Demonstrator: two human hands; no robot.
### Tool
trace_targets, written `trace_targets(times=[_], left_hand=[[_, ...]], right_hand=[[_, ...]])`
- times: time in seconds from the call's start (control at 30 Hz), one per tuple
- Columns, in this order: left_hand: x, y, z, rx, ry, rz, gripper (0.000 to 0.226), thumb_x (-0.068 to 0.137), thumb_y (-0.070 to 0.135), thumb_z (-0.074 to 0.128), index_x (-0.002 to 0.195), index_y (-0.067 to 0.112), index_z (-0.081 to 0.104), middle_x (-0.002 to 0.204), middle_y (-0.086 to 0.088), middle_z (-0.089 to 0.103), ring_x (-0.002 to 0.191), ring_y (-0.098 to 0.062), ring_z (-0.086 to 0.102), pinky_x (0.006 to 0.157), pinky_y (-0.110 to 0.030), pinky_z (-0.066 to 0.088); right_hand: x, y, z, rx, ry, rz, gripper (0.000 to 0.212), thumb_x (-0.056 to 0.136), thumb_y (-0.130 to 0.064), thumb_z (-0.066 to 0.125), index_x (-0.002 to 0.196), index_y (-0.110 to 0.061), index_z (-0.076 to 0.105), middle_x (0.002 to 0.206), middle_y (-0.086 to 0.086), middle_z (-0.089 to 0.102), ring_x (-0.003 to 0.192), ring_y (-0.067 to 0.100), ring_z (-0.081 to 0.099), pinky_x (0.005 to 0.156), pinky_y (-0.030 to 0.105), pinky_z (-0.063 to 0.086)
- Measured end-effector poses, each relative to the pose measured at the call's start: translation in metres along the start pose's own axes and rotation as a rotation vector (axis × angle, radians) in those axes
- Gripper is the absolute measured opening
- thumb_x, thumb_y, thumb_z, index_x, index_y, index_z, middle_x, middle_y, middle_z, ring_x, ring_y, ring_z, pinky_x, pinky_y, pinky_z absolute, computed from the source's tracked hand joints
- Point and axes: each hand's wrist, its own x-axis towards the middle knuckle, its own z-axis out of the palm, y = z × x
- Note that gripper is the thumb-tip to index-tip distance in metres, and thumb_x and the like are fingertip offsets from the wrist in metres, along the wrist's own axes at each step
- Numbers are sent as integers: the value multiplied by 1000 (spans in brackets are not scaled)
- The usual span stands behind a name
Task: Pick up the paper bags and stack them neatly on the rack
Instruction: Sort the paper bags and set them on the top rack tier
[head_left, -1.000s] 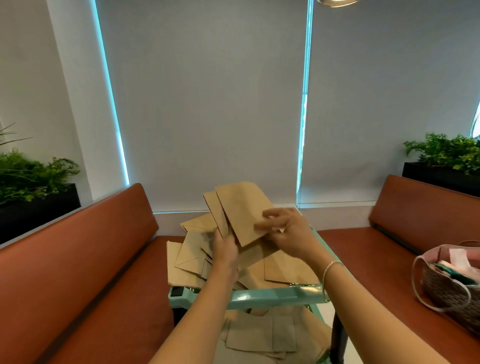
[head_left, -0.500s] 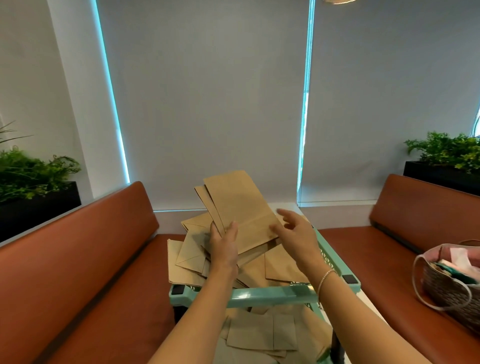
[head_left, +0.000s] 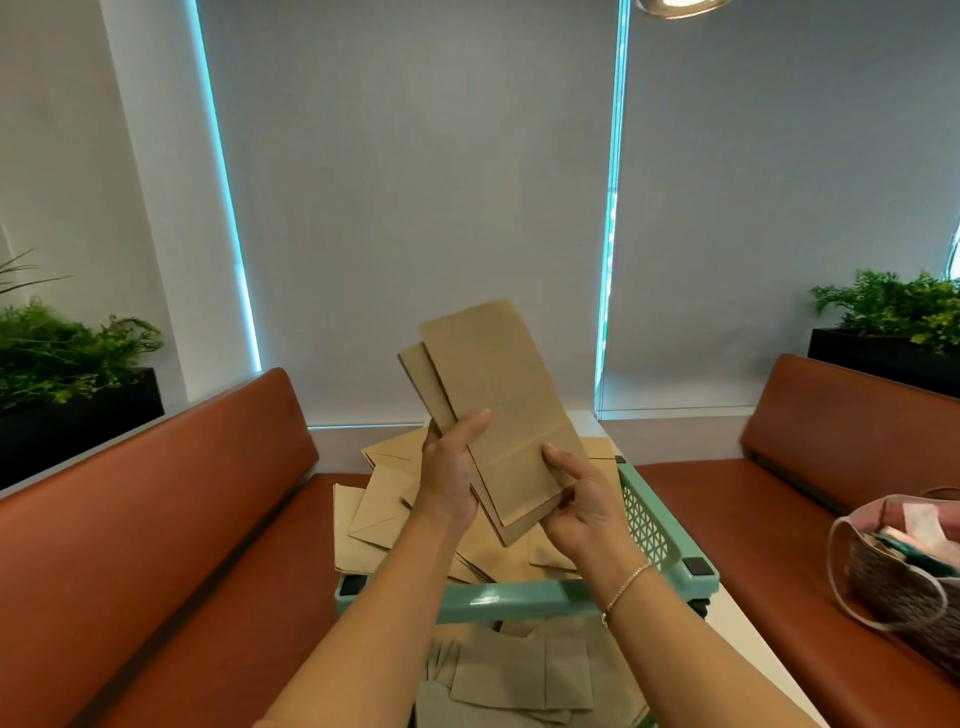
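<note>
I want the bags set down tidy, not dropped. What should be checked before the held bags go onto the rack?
1. Left hand grips the held bags: ok.
2. Right hand supports their lower edge: ok.
3. Held bags' edges aligned: not ok, one sticks out at the left.
4. Flat spot free on the rack: not ok, loose bags lie scattered there.
5. Number of bags held: cannot tell.

Café-like seating: facing benches (head_left: 171, 499), planters (head_left: 78, 410).
</note>
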Motion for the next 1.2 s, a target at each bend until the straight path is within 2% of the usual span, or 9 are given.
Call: trace_targets(times=[0.17, 0.3, 0.37, 0.5, 0.67, 0.8, 0.9, 1.07, 1.2], left_hand=[[10, 28, 10, -36, 9, 115, 42, 85, 14, 62, 126, 10, 55, 114, -11, 65, 103, -25, 62, 89, -43, 51], [12, 37, 12, -55, 7, 200, 40, 86, 7, 61, 122, 20, 51, 103, -3, 65, 94, -18, 63, 80, -36, 54], [17, 45, 8, -78, 10, 218, 43, 87, 7, 61, 123, 27, 49, 101, -1, 64, 93, -15, 63, 78, -32, 54], [24, 51, 2, -44, 33, 257, 14, 85, 11, 65, 89, 23, 59, 91, 1, 63, 98, -20, 58, 82, -33, 52], [28, 42, -1, -40, 165, 283, 15, 74, 28, 78, 73, 29, 62, 95, -3, 61, 99, -24, 55, 104, -52, 40], [23, 39, 1, -2, 212, 338, 18, 78, 31, 74, 90, 31, 61, 100, 7, 61, 106, -18, 57, 96, -36, 48], [10, 26, 7, 80, 193, 356, 42, 82, 25, 71, 120, 25, 52, 108, 10, 61, 101, -7, 60, 80, -19, 50], [-13, -21, 9, 214, 173, 201, 52, 73, 23, 79, 118, 18, 53, 108, 4, 65, 100, -14, 63, 88, -36, 53], [-21, -33, 7, 187, 174, 156, 56, 69, 16, 81, 117, 16, 51, 111, -2, 64, 102, -19, 63, 84, -36, 54]], right_hand=[[-5, -2, 1, 25, 8, -7, 23, 76, -5, 69, 99, -7, 63, 92, 11, 67, 92, 29, 60, 88, 49, 48], [-8, 1, 7, 37, 21, -16, 23, 76, -6, 70, 98, -9, 63, 86, 9, 67, 84, 27, 62, 78, 47, 51], [-6, 0, 6, 32, 40, -29, 17, 76, -5, 71, 91, -10, 63, 80, 9, 69, 82, 27, 62, 86, 49, 50], [-6, 1, 4, 45, 35, -32, 16, 76, -10, 71, 89, -11, 62, 65, 6, 71, 82, 27, 62, 91, 52, 48], [-3, 5, 4, 134, 79, -10, 46, 72, -58, 67, 94, -18, 68, 84, 7, 73, 93, 28, 64, 92, 47, 47], [1, 3, 5, 90, 179, -39, 26, 74, -44, 66, 73, -20, 60, 71, 0, 65, 76, 21, 60, 77, 36, 48], [5, 7, 9, 68, 226, -63, 19, 72, -34, 65, 65, -20, 54, 64, -3, 61, 69, 18, 55, 68, 31, 45], [5, 8, 16, 72, 214, -86, 18, 73, -36, 62, 77, -19, 65, 76, 2, 70, 73, 23, 63, 70, 34, 53], [4, 7, 13, 32, 194, -95, 19, 76, -31, 60, 83, -14, 66, 79, 5, 70, 74, 26, 65, 67, 34, 54]])
